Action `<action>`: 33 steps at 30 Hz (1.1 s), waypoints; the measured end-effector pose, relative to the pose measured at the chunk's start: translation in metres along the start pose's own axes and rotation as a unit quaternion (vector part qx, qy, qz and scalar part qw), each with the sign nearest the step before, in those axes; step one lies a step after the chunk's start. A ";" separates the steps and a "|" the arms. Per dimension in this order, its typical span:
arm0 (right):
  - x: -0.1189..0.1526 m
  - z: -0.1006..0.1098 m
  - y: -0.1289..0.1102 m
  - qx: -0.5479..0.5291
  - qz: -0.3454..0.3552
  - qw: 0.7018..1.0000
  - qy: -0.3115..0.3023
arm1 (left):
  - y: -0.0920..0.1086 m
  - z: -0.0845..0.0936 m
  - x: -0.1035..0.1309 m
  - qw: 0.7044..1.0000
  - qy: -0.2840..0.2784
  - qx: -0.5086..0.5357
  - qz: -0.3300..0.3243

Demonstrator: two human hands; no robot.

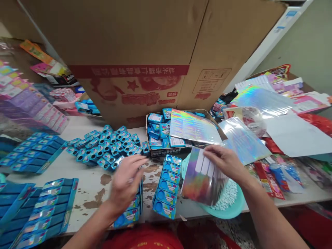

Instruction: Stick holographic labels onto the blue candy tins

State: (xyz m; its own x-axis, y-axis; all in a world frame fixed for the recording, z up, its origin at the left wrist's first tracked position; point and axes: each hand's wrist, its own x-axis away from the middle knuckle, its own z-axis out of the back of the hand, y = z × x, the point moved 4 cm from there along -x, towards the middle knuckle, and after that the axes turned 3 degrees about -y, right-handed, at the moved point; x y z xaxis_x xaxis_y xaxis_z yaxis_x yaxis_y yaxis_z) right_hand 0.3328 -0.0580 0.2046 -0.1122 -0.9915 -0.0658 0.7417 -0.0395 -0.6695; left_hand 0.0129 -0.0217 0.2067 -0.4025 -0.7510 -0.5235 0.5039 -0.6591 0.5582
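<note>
My right hand (pixel 225 160) pinches the upper edge of a shiny rainbow-silver sticker sheet (pixel 192 183) with long white label strips, over a mint-green bowl (pixel 234 211) of small white pellets. My left hand (pixel 126 185) is smeared by motion, its fingers bent toward the right. It hovers over a row of blue candy boxes (pixel 128 216), which it partly covers. Whether anything small sits between its fingertips cannot be made out. Between my hands another row of blue candy boxes (pixel 166 186) lies on the worn white table, round recesses facing up.
A carton (pixel 166 152) of blue boxes has a holographic sheet (pixel 194 126) on top. Many small blue boxes (pixel 103 145) lie loose at left, beside blue rows (pixel 49 207). A tall brown cardboard box (pixel 135 38) stands behind. More sheets (pixel 243 138) and packets (pixel 269 180) crowd the right.
</note>
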 end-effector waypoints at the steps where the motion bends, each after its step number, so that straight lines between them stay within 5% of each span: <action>1: -0.002 -0.009 -0.020 -0.006 0.024 0.999 -0.045 | 0.012 -0.017 -0.014 0.998 -0.037 0.009 -0.048; 4: -0.005 -0.038 -0.059 -0.026 0.060 0.989 -0.134 | 0.028 -0.059 -0.037 0.985 -0.121 -0.036 -0.114; 7: -0.009 -0.058 -0.068 -0.056 0.051 0.985 -0.158 | 0.022 -0.075 -0.033 0.979 -0.144 -0.096 -0.104; 16: -0.028 -0.100 -0.055 -0.177 -0.017 0.960 -0.215 | 0.006 -0.059 0.001 0.976 -0.142 -0.141 -0.090; 22: -0.033 -0.118 -0.062 -0.171 0.005 0.955 -0.241 | -0.013 -0.059 0.002 0.995 -0.099 0.010 0.015; 26: -0.044 -0.126 -0.058 -0.081 0.028 0.977 -0.196 | -0.021 -0.050 0.002 0.975 -0.024 0.185 0.119; 29: -0.054 -0.134 -0.045 0.045 0.011 0.990 -0.133 | -0.029 -0.038 0.008 0.919 0.030 0.314 0.237; 33: -0.053 -0.136 -0.049 0.119 0.029 0.992 -0.039 | -0.039 -0.020 0.012 0.892 0.015 0.349 0.288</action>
State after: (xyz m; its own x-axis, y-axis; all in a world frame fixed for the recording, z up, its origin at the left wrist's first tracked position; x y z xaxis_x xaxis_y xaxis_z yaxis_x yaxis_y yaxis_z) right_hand 0.2129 0.0136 0.1401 -0.0209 -0.9992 -0.0352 0.8819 -0.0018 -0.4715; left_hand 0.0036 -0.0040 0.1653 -0.2047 -0.9783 -0.0311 0.0177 -0.0354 0.9992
